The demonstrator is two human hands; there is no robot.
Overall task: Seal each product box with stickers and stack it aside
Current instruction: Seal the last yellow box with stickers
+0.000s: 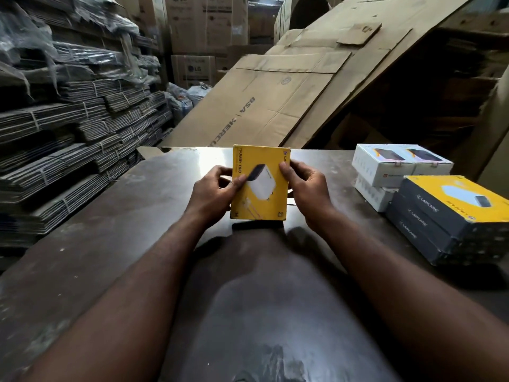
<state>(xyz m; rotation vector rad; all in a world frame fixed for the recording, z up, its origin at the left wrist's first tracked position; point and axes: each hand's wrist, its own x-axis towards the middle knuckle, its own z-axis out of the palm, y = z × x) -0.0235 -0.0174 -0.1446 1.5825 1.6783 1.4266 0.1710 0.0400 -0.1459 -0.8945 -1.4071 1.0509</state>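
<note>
A yellow product box [261,161] printed with a white charger stands tilted up on its lower edge on the dark table [110,244]. My left hand [212,191] grips its left side, thumb across the front. My right hand [305,186] grips its right edge, fingers curled round it. At the right, a stack of three yellow-topped, grey-sided boxes [446,216] sits on the table. No sticker is visible.
White product boxes [396,166], stacked two high, stand behind the yellow stack at the right. Bundled flat cardboard [68,150] is piled along the left. A large flattened carton [275,100] leans behind the table's far edge.
</note>
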